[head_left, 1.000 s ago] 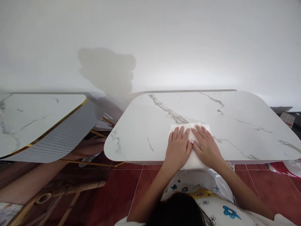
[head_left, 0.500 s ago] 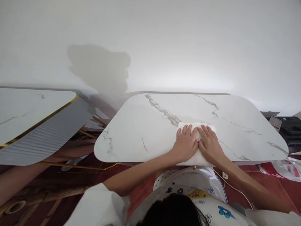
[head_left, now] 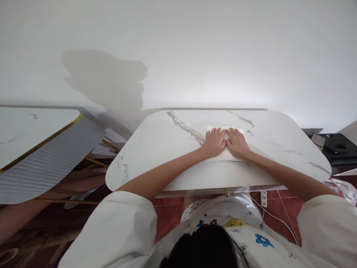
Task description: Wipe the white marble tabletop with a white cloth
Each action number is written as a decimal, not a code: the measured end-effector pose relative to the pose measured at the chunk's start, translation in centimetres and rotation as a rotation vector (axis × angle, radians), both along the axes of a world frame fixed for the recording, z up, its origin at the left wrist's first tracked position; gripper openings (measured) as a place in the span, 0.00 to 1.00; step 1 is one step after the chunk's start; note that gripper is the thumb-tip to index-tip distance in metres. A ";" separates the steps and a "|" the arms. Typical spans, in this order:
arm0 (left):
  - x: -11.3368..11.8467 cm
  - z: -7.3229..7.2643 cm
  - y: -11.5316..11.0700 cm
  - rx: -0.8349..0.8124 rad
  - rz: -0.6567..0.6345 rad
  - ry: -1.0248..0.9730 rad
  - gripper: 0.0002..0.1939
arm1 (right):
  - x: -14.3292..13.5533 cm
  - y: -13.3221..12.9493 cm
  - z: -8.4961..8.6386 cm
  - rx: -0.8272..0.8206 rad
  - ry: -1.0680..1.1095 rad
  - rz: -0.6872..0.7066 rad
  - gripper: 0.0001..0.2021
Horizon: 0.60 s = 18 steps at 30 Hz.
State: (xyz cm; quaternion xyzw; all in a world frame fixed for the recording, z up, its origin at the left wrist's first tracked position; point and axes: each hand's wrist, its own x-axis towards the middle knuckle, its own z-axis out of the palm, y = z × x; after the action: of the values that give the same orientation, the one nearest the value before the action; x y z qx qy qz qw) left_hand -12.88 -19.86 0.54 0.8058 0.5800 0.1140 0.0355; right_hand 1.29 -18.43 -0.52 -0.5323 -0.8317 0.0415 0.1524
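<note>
My left hand (head_left: 215,143) presses down on a folded white cloth (head_left: 223,155), its fingers bent over the far part. Beside it, my right hand (head_left: 236,143) grips the same cloth from the right, and the two thumbs meet near its middle. Under both palms the cloth lies flat on a white marble-patterned tabletop (head_left: 156,149) with rounded corners and grey veins. Both arms reach forward across the near edge. The cloth's middle is hidden by the hands.
A second marble-patterned table (head_left: 36,137) with a gold edge and ribbed side stands left. Behind is a white wall (head_left: 195,56). At right sits a black appliance (head_left: 340,147). A power strip (head_left: 263,198) with a cable lies on the red tiled floor (head_left: 284,212).
Both hands have pushed the cloth away from the near edge, toward the wall. A strip of tabletop now shows in front of it. The view has shifted slightly.
</note>
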 end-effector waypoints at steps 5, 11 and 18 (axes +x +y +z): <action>-0.9 -0.1 3.6 0.011 -0.008 0.028 0.22 | -0.9 4.0 0.0 0.013 0.020 0.027 0.24; -1.7 0.2 8.8 -0.054 -0.005 -0.007 0.26 | -1.5 8.6 0.1 0.006 0.020 0.027 0.22; -1.7 0.2 13.4 -0.100 0.160 -0.173 0.27 | -2.5 12.5 0.2 -0.010 0.000 -0.011 0.24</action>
State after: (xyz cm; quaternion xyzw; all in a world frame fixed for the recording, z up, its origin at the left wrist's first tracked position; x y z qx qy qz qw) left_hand -14.58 -6.44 0.70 0.7414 0.6422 0.1562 0.1164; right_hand -1.18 -5.96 -0.35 -0.5377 -0.8285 0.0448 0.1499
